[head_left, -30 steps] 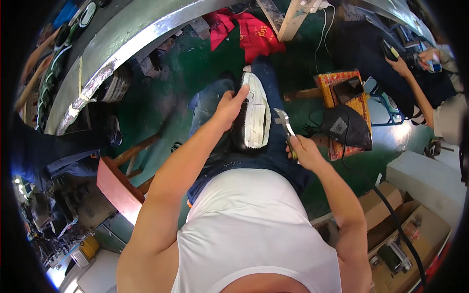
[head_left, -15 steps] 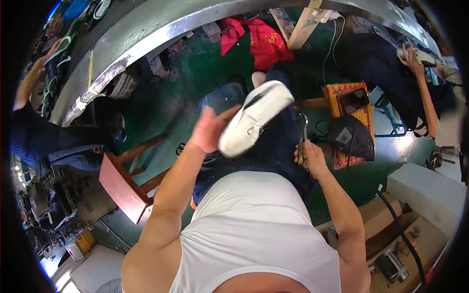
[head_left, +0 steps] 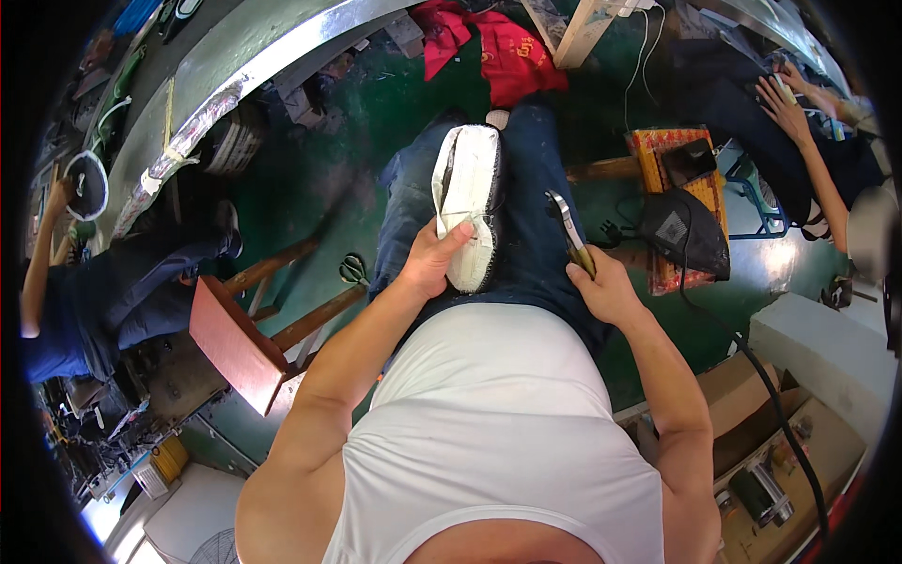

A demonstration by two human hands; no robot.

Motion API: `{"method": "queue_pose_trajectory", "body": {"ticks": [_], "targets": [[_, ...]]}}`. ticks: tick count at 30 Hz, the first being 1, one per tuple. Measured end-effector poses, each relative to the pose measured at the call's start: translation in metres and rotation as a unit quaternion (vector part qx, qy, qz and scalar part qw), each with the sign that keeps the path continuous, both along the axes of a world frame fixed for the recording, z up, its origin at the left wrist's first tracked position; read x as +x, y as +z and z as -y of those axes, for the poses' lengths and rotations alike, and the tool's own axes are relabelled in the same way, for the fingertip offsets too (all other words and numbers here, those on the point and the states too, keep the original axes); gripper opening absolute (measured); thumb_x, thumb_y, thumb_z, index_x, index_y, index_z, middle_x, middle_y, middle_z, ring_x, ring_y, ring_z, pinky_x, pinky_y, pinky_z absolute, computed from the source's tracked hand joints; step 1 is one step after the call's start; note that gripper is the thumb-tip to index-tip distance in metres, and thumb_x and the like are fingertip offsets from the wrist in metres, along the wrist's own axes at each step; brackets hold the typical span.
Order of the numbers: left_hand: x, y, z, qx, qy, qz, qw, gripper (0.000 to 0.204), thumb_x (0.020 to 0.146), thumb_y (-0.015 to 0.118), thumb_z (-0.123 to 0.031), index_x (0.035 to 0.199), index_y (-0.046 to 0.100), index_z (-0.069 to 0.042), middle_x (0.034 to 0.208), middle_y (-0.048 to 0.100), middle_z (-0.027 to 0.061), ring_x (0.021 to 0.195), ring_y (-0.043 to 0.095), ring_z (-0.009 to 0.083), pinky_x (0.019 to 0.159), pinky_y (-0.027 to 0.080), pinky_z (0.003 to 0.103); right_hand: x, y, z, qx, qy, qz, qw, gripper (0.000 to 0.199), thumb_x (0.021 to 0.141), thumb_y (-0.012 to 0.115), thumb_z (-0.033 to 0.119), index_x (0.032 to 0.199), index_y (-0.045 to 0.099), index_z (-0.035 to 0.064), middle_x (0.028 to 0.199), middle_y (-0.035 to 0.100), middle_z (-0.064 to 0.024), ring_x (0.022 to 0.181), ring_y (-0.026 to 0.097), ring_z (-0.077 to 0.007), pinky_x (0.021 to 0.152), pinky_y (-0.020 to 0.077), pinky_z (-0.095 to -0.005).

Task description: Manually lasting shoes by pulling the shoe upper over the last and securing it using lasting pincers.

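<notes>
A white shoe (head_left: 474, 169) lies bottom up along my thighs, toe end away from me, its pale underside facing me. My left hand (head_left: 434, 259) is closed on its near end, thumb pressed on the underside and fingers hidden beneath. A loose white flap of the shoe's edge stands up along its left side. To the right, my right hand (head_left: 606, 287) is closed around the handles of lasting pliers (head_left: 569, 227). Their curved metal jaws point up and away above my right leg, apart from the shoe.
A red-brown stool (head_left: 240, 343) stands left, with dark-handled scissors (head_left: 353, 270) beside it. On the right, a patterned stool (head_left: 662, 141) bears a phone (head_left: 689, 163) and a black cap-like thing (head_left: 686, 235). Red cloth (head_left: 517, 66) lies ahead. Co-workers' arms show on both sides.
The shoe has swung from a tilted, raised position to nearly straight on my thighs. My left hand, earlier spread beside it, now grips its near end. The pliers' jaws have shifted slightly left.
</notes>
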State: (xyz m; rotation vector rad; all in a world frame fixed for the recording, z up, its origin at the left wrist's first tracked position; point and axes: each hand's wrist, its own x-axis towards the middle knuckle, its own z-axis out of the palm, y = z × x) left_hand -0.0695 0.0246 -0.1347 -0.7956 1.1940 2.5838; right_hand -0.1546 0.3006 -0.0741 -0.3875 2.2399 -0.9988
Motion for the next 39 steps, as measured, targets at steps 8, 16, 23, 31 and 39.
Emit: {"method": "queue_pose_trajectory", "body": {"ticks": [8,16,23,31,39], "targets": [[-0.009,-0.002,-0.011,-0.044,0.045,0.004,0.998,0.065,0.085,0.077,-0.027,0.134,0.044,0.002,0.118,0.062,0.0114,0.108,0.060,0.0196,0.094,0.050,0.037,-0.005,0.019,0.010,0.019,0.057,-0.020,0.998,0.028,0.091,0.060,0.020,0.109,0.058,-0.0014,0.087,0.062,-0.0259,0.086,0.062,-0.0433,0.076,0.0477,-0.0449],[-0.021,-0.019,-0.031,-0.291,-0.074,0.006,0.954,0.093,0.080,0.081,-0.021,0.146,0.022,0.008,0.132,0.054,0.0193,0.120,0.054,0.0241,0.103,0.043,0.033,-0.031,0.033,0.021,0.046,0.223,-0.158,0.961,0.043,0.088,0.058,0.011,0.127,0.053,-0.0067,0.113,0.061,-0.0248,0.105,0.059,-0.0405,0.092,0.0481,-0.0451],[-0.028,0.015,-0.028,-0.388,-0.171,0.045,0.904,0.112,0.074,0.083,-0.026,0.148,0.009,0.012,0.132,0.051,0.0312,0.124,0.052,0.0342,0.106,0.039,0.033,-0.054,0.040,0.039,0.079,0.323,-0.333,0.883,0.045,0.086,0.059,0.009,0.127,0.052,-0.0088,0.114,0.060,-0.0225,0.108,0.058,-0.0402,0.090,0.0502,-0.0430],[-0.022,0.013,-0.027,-0.428,-0.177,0.017,0.886,0.112,0.074,0.082,-0.028,0.148,0.009,0.011,0.128,0.053,0.0332,0.121,0.055,0.0382,0.103,0.042,0.035,-0.055,0.053,0.051,0.113,0.364,-0.149,0.912,0.043,0.085,0.062,0.011,0.124,0.055,-0.0043,0.105,0.063,-0.0196,0.098,0.062,-0.0377,0.083,0.0511,-0.0438],[-0.026,0.013,-0.034,-0.470,-0.197,0.014,0.860,0.113,0.075,0.080,-0.028,0.147,0.004,0.014,0.136,0.043,0.0377,0.127,0.050,0.0409,0.106,0.040,0.036,-0.067,0.076,0.092,0.244,0.388,-0.241,0.855,0.038,0.081,0.062,0.007,0.117,0.058,-0.0056,0.102,0.065,-0.0230,0.096,0.064,-0.0391,0.084,0.0519,-0.0447]]}}
